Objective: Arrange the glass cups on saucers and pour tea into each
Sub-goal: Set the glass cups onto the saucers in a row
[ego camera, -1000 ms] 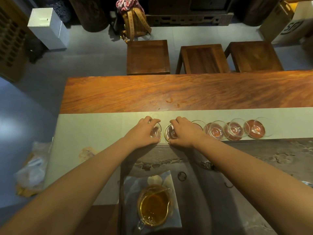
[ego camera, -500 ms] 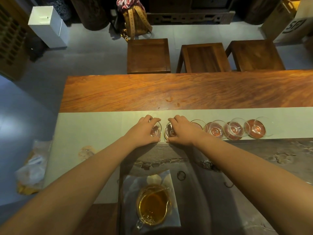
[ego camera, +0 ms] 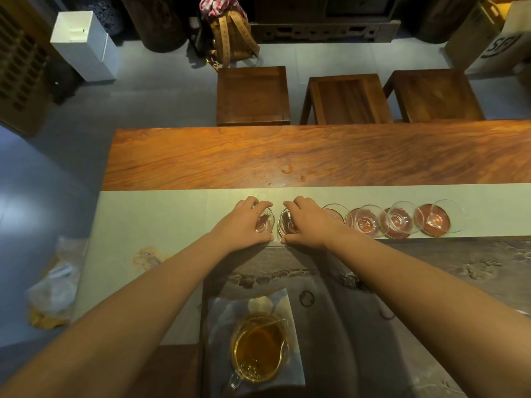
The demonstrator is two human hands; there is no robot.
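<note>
A row of small glass cups on reddish saucers runs along a pale runner (ego camera: 161, 225). My left hand (ego camera: 244, 224) is closed over the leftmost glass cup (ego camera: 265, 222). Beside it, my right hand (ego camera: 309, 224) grips another glass cup (ego camera: 288, 224) sitting on a gold-rimmed saucer. To the right, a cup (ego camera: 333, 212) is partly hidden behind my right hand, then three more empty cups (ego camera: 365, 221) (ego camera: 398, 219) (ego camera: 436, 216) stand on saucers. A glass pitcher of amber tea (ego camera: 258, 347) rests on a cloth close to me.
The wooden table (ego camera: 287, 156) stretches beyond the runner, with three wooden stools (ego camera: 253, 94) behind it. A dark stone tea tray (ego camera: 402, 282) lies under my forearms. A crumpled plastic bag (ego camera: 54, 294) sits on the floor at left.
Both hands stay on their cups; the two cups have shifted very slightly, the gap between them barely changing.
</note>
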